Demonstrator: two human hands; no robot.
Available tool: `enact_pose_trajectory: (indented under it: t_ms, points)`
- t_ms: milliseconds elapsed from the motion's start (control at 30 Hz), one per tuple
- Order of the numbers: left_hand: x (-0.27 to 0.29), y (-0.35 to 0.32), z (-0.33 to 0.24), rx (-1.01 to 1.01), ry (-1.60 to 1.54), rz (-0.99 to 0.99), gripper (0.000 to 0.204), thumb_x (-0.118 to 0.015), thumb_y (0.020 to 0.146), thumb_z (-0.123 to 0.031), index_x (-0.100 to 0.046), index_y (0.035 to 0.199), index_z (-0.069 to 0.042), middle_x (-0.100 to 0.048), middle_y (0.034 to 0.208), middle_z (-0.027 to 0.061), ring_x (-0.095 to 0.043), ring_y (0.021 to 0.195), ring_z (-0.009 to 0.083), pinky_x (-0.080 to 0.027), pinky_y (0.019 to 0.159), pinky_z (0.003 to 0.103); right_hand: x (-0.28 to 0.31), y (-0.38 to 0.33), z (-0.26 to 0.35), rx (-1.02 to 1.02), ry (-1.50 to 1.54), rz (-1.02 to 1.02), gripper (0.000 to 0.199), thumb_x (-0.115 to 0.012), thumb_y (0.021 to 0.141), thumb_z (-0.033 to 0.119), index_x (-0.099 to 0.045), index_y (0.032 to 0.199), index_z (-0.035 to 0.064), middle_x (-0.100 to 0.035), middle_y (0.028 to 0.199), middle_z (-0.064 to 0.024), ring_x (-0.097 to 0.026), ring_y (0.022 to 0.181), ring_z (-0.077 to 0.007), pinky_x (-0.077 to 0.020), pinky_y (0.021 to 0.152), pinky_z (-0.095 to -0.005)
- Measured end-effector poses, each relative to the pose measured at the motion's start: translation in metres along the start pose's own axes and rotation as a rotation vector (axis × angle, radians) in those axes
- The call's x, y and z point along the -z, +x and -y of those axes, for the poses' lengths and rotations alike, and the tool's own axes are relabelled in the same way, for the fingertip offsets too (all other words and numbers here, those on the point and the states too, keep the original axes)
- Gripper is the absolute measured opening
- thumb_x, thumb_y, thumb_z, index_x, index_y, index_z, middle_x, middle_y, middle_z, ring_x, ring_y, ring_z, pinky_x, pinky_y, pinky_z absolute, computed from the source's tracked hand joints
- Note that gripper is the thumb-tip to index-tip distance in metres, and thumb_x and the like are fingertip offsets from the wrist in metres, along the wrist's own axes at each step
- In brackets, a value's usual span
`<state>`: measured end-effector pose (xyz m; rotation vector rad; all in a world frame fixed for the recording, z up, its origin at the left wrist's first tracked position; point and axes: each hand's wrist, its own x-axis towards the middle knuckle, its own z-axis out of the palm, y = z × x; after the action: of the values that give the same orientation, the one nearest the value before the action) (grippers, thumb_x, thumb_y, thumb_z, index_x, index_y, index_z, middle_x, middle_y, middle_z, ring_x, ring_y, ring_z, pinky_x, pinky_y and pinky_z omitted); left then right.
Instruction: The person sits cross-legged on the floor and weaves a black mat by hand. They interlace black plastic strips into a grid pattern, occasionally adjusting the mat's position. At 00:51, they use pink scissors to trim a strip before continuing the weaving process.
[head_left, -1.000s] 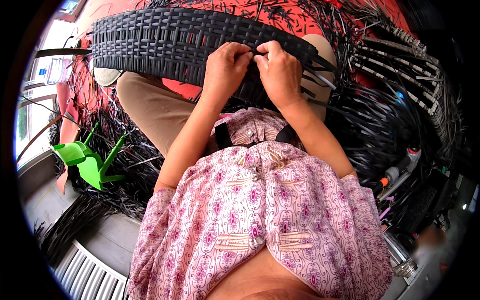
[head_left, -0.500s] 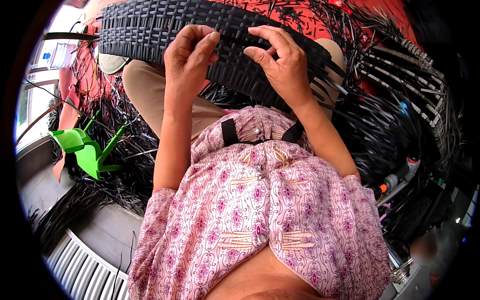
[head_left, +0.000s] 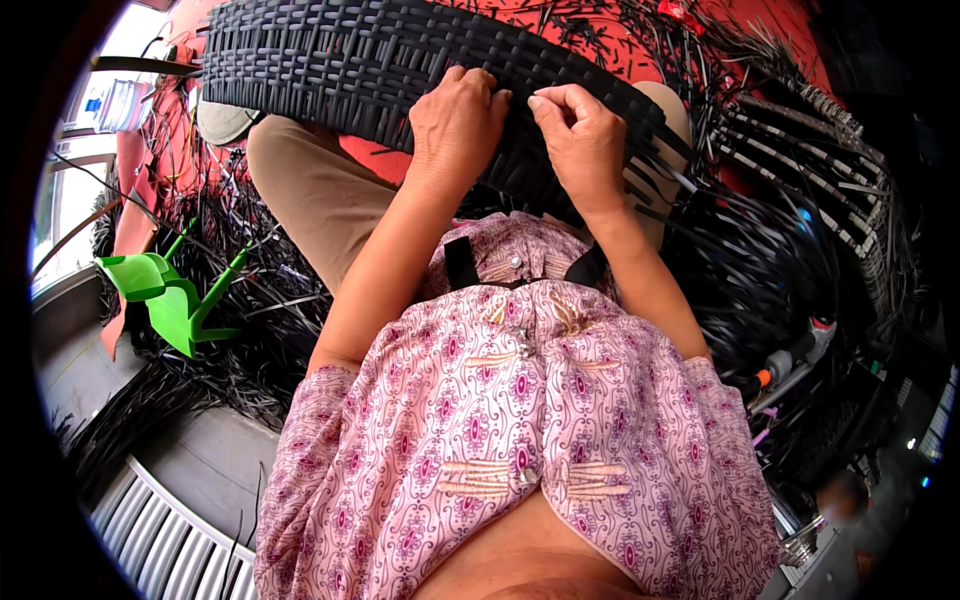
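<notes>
Your two bare hands meet over a black woven panel point(head_left: 310, 68), which lies directly under your fingers, runs far out to their left and ends a short way to their right, where loose strands fan out. Your forearms rise from elbows set wide and converge toward the panel, the left slanting up to the right, the right slanting up to the left. Your left hand point(head_left: 457, 125) shows its back, knuckles uppermost and fingers curled, the thumb tip brought near the bent forefinger; whether these digits clasp a strand cannot be told. Your right hand point(head_left: 583, 148) leans inward, the forefinger arched over and its tip close against the thumb tip; whether a strip lies between them cannot be told either. The two sets of fingertips face each other across a narrow gap. Nearer your body than the fingers, and to their left, bends a knee in brown trousers point(head_left: 310, 190). Farther left and below the fingers stands a bright green plastic article point(head_left: 178, 308) against a heap of black strips point(head_left: 245, 365). Well to the right of the fingers lies a slatted frame point(head_left: 800, 170); beyond them, cut black scraps litter a red floor point(head_left: 585, 50).
</notes>
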<state>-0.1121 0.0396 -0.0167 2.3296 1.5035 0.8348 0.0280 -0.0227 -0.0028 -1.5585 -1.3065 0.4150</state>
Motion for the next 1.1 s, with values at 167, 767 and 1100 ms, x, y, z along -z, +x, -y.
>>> enact_pose_trajectory:
  t_ms: [167, 767, 1100]
  points:
    - [-0.004, 0.001, 0.003, -0.044, -0.042, -0.024, 0.018, -0.065, 0.089, -0.023, -0.072, 0.092, -0.006, -0.069, 0.090, 0.0101, -0.069, 0.079, 0.0319, -0.056, 0.070, 0.042, -0.006, 0.002, -0.004, 0.060, -0.124, 0.032, 0.010, -0.070, 0.085, 0.009, -0.066, 0.082, 0.0009, -0.071, 0.081, -0.0168, -0.069, 0.074, -0.0359, -0.0552, 0.067, -0.0433]
    - [-0.008, 0.001, 0.018, 0.016, -0.419, -0.015, 0.018, -0.070, 0.089, -0.014, -0.071, 0.100, 0.000, -0.072, 0.088, 0.0126, -0.070, 0.076, 0.0228, -0.055, 0.069, 0.033, -0.020, 0.014, 0.002, 0.130, -0.477, 0.140, 0.016, -0.066, 0.089, 0.018, -0.066, 0.081, 0.0046, -0.070, 0.083, -0.0157, -0.069, 0.078, -0.0369, -0.0562, 0.070, -0.0466]
    - [0.005, 0.003, 0.021, 0.325, -0.754, 0.176, 0.014, -0.071, 0.092, -0.012, -0.069, 0.096, 0.001, -0.068, 0.083, 0.0025, -0.062, 0.070, 0.0078, -0.053, 0.062, 0.024, -0.030, 0.016, 0.006, 0.161, -0.571, 0.153, 0.017, -0.065, 0.091, 0.018, -0.064, 0.082, 0.0035, -0.069, 0.084, -0.0172, -0.070, 0.078, -0.0364, -0.0567, 0.069, -0.0469]
